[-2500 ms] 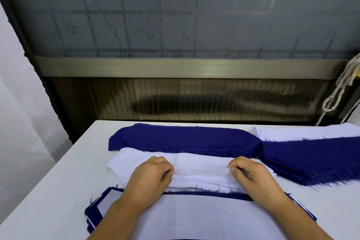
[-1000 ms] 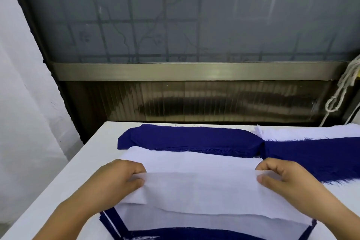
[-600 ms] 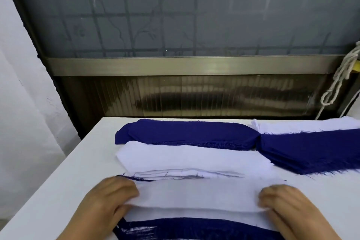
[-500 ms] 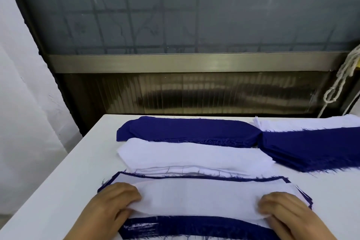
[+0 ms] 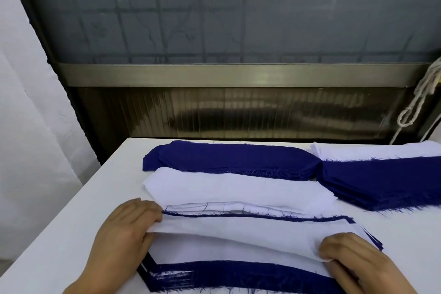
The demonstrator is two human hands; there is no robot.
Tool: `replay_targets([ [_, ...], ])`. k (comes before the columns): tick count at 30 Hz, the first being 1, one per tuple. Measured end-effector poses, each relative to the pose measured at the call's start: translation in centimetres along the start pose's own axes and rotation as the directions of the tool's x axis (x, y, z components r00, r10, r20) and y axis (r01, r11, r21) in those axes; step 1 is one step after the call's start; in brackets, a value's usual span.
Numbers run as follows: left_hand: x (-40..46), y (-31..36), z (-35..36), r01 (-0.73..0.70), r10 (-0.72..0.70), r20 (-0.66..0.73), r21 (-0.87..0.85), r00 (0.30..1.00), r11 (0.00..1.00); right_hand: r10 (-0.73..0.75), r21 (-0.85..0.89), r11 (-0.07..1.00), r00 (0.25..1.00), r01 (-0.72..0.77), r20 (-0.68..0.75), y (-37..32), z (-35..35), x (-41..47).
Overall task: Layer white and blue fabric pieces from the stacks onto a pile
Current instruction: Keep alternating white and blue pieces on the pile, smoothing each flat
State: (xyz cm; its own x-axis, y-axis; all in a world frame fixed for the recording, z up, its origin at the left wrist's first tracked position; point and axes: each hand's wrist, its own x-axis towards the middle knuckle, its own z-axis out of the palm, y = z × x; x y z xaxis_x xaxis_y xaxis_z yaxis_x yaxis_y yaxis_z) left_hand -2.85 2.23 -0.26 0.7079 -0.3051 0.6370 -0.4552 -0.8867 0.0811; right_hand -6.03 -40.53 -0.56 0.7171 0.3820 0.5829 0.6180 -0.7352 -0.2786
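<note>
Low in the frame, the left hand (image 5: 124, 229) and the right hand (image 5: 350, 255) each pinch one end of a white fabric piece (image 5: 238, 241). Each grip is clamped on that cloth. The piece lies on the pile (image 5: 238, 274) of blue and white layers at the bottom of the white worktop (image 5: 71, 217). Just behind it sits a white stack (image 5: 238, 188), then a blue stack (image 5: 229, 156). More blue cloth (image 5: 386, 181) lies at the right.

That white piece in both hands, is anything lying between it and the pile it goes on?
Nothing visible. The left hand and right hand hold the white piece by its ends directly over the pile, already partly resting on it.
</note>
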Motion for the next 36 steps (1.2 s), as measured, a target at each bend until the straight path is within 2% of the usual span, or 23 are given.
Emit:
replay_targets([
  [3, 0.2, 0.0, 0.4, 0.016, -0.016, -0.044, 0.003, 0.999, 1.000, -0.002, -0.008, 1.000, 0.998, 0.002, -0.060, -0.2, 0.5, 0.2],
  [5, -0.3, -0.1, 0.8, 0.021, -0.021, -0.055, 0.003, 0.998, 1.000, 0.047, 0.057, 0.997, 0.996, -0.043, -0.074, -0.3, 0.5, 0.2],
  [14, -1.4, -1.2, 0.7, 0.134, -0.133, -0.024, 0.020, 0.991, 0.991, 0.006, 0.061, 0.998, 0.999, -0.009, 0.041, -0.3, -0.2, -0.1],
  [16, -1.3, -1.4, 0.4, 0.214, -0.210, -0.084, 0.046, 0.974, 0.976, 0.004, 0.052, 0.999, 0.999, -0.006, 0.048, -0.3, -0.4, 0.0],
  [20, -0.1, -0.8, -0.5, 0.431, -0.397, -0.240, 0.110, 0.886, 0.896, 0.067, 0.059, 0.996, 0.996, -0.071, 0.060, -0.7, -0.8, 1.1],
  [22, 0.8, 0.0, -0.9, 0.460, -0.431, -0.282, 0.041, 0.857, 0.887, 0.079, 0.037, 0.996, 0.995, -0.081, 0.063, -1.0, -0.6, 1.8],
  [24, 1.8, 1.7, -0.9, 0.396, -0.387, -0.292, -0.031, 0.875, 0.918, 0.063, -0.018, 0.998, 0.996, -0.062, 0.059, -1.2, 0.1, 2.8],
  [26, 2.5, 3.8, -0.3, 0.326, -0.342, -0.146, -0.123, 0.928, 0.937, 0.082, -0.034, 0.996, 0.992, -0.079, 0.099, -1.3, 1.0, 3.6],
  [27, 2.6, 5.1, 0.2, 0.308, -0.312, 0.003, -0.159, 0.950, 0.938, 0.098, -0.028, 0.995, 0.987, -0.096, 0.126, -1.3, 1.4, 3.9],
  [28, 2.6, 6.1, 0.8, 0.301, -0.270, 0.180, -0.175, 0.946, 0.938, 0.120, -0.036, 0.993, 0.981, -0.116, 0.149, -1.4, 1.7, 4.3],
  [30, 2.1, 7.2, 2.2, 0.292, -0.199, 0.460, -0.140, 0.866, 0.946, 0.143, -0.034, 0.990, 0.971, -0.139, 0.192, -1.4, 2.1, 4.3],
  [32, 1.4, 6.9, 3.2, 0.260, -0.192, 0.576, -0.036, 0.794, 0.965, 0.155, -0.014, 0.988, 0.962, -0.156, 0.224, -1.2, 2.2, 3.9],
  [36, 0.8, 5.7, 2.8, 0.230, -0.193, 0.623, 0.021, 0.758, 0.973, 0.205, -0.025, 0.979, 0.954, -0.204, 0.219, -0.4, 1.6, 2.2],
])
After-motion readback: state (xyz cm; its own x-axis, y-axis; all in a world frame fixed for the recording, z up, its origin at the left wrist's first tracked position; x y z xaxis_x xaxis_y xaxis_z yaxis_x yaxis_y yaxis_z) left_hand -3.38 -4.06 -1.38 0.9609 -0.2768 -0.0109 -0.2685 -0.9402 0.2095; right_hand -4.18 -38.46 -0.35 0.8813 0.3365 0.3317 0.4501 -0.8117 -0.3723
